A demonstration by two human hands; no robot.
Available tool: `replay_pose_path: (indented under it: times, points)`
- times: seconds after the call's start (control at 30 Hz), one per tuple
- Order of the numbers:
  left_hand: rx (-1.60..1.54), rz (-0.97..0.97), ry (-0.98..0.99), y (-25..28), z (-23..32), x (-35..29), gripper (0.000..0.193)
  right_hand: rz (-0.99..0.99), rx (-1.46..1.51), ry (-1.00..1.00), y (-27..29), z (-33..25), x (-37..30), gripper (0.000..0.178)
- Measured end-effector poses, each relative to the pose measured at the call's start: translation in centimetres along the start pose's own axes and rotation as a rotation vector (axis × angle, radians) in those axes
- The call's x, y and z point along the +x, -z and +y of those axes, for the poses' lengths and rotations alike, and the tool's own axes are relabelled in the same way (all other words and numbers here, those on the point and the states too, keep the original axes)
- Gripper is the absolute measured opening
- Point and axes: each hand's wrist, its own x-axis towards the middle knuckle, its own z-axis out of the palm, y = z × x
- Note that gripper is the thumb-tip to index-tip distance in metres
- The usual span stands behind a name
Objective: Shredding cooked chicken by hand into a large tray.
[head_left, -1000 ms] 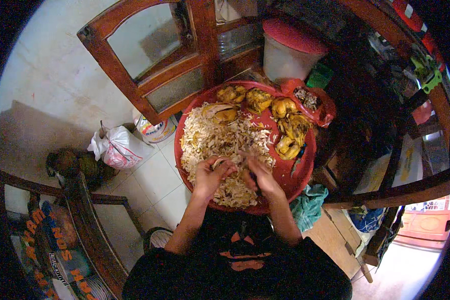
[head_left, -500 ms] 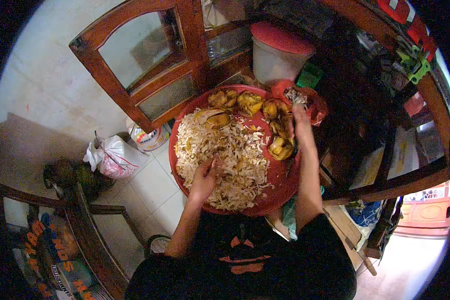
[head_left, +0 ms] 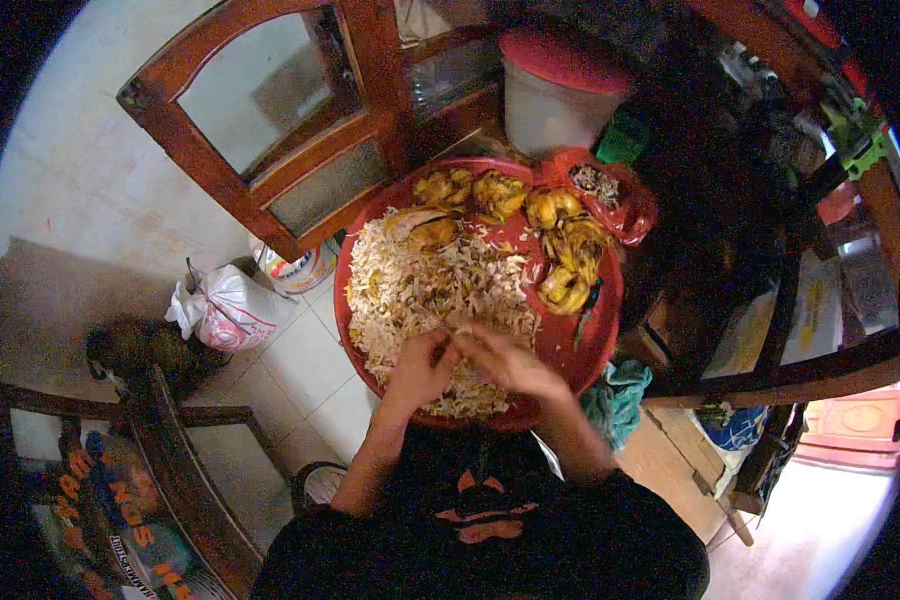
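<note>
A large round red tray (head_left: pixel 588 350) sits in front of me, carrying a big heap of pale shredded meat (head_left: pixel 390 285). Whole pieces of yellow-brown cooked chicken (head_left: pixel 500 193) line its far and right rim, and one browned piece (head_left: pixel 425 232) rests on the heap. Over the near part of the heap, my left hand (head_left: pixel 418 372) has its fingers curled together on something too small to make out. My right hand (head_left: pixel 510 362) meets it fingertip to fingertip; motion smears its fingers. At the tray's far right is a red plastic bag (head_left: pixel 632 222) with dark scraps (head_left: pixel 595 183) inside.
Beyond the tray stand a white bucket with a red lid (head_left: pixel 560 105) and a green basket (head_left: pixel 623 138). A wooden glazed door (head_left: pixel 270 190) is at the far left. A white plastic bag (head_left: pixel 235 310) and a tub (head_left: pixel 305 265) stand left; a teal cloth (head_left: pixel 620 400) lies right.
My right hand has come back from the red bag to the near part of the heap, beside my left hand. The left hand has stayed over the heap, shifting slightly.
</note>
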Motion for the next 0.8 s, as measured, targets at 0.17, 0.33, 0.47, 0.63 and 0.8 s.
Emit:
replay_pose_path:
  times: [0.17, 0.33, 0.47, 0.63, 0.8]
  points:
    - [-0.136, -0.170, 0.140, 0.6, 2.8, 1.2, 0.016, 0.408, -0.029, -0.102, -1.9, 3.9, 1.3, 0.036]
    - [0.035, 0.086, -0.103, 0.5, 2.0, 2.1, 0.023, 0.425, 0.250, -0.443, 2.8, 5.4, 0.3, 0.044]
    - [0.234, -0.179, 0.038, -1.0, 1.9, 2.2, 0.028, 0.385, 0.494, -0.408, 4.2, 4.2, -1.3, 0.047]
    - [0.445, -0.294, -0.152, -3.2, 5.1, 1.5, 0.028, 0.386, 0.462, -0.463, 3.7, 5.1, -2.5, 0.044]
    - [0.605, -0.277, -0.170, -7.8, 0.4, 0.6, 0.032, 0.304, 0.475, -0.482, 2.8, 7.0, -3.3, 0.051]
